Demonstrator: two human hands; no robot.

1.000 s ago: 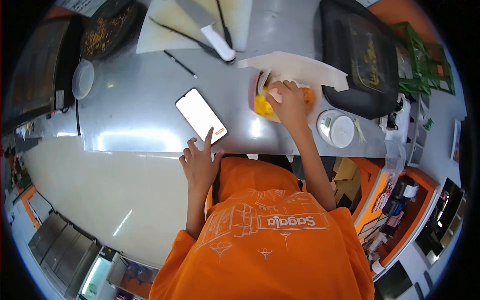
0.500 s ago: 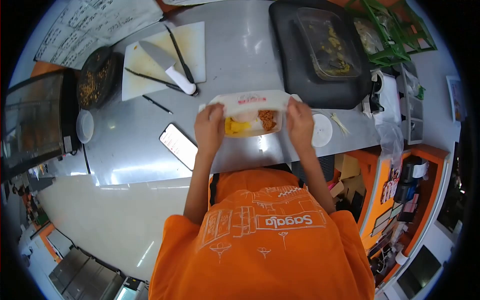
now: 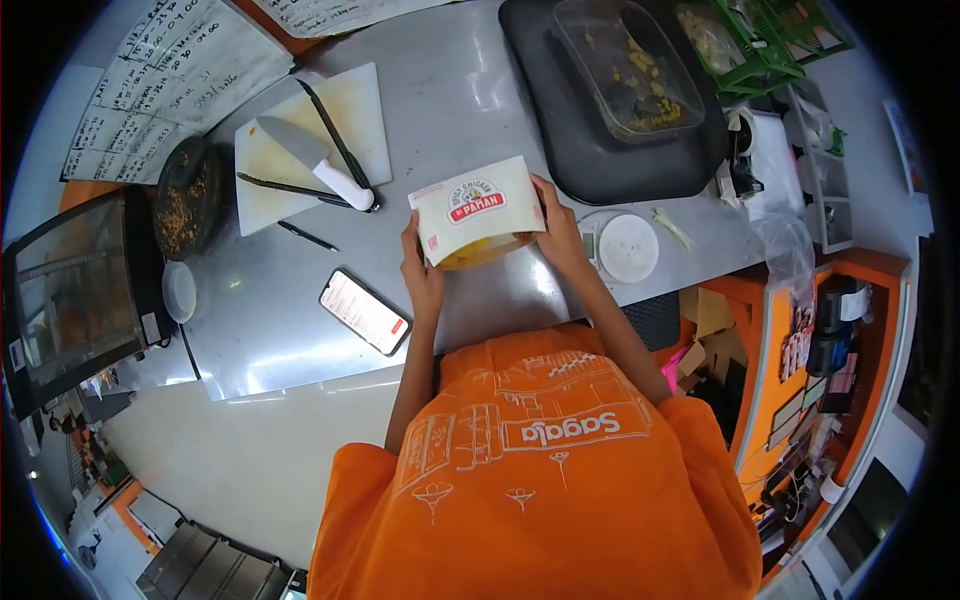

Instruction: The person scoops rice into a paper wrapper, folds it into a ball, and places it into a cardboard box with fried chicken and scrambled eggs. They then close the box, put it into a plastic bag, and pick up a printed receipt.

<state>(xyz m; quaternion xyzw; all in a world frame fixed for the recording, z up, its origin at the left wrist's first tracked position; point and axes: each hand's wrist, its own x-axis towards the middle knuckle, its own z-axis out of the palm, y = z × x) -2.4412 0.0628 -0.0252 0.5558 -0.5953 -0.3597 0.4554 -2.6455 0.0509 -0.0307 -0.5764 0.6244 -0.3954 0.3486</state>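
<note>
A white paper food box (image 3: 477,205) with a red "Paman" logo is held between my two hands over the front of the steel counter. Its lid lies over most of the opening, and some yellow food (image 3: 480,250) shows at the near edge. My left hand (image 3: 422,275) grips the box's left side. On the right side, my right hand (image 3: 558,230) has its fingers closed round the corner. A phone (image 3: 364,311) with a lit screen lies left of my left hand. Right of my right hand is a small scale with a round white plate (image 3: 628,248).
A knife (image 3: 300,150) and black tongs (image 3: 335,130) rest on a white cutting board (image 3: 370,95). A pen (image 3: 307,236) lies nearby. At the back right, a clear container (image 3: 640,75) sits on a black lid (image 3: 560,150). A stone mortar (image 3: 187,200) stands at left.
The box lid has come down over the food, and its printed top now faces up. Both hands have shifted to the box's sides. The camera view has turned slightly.
</note>
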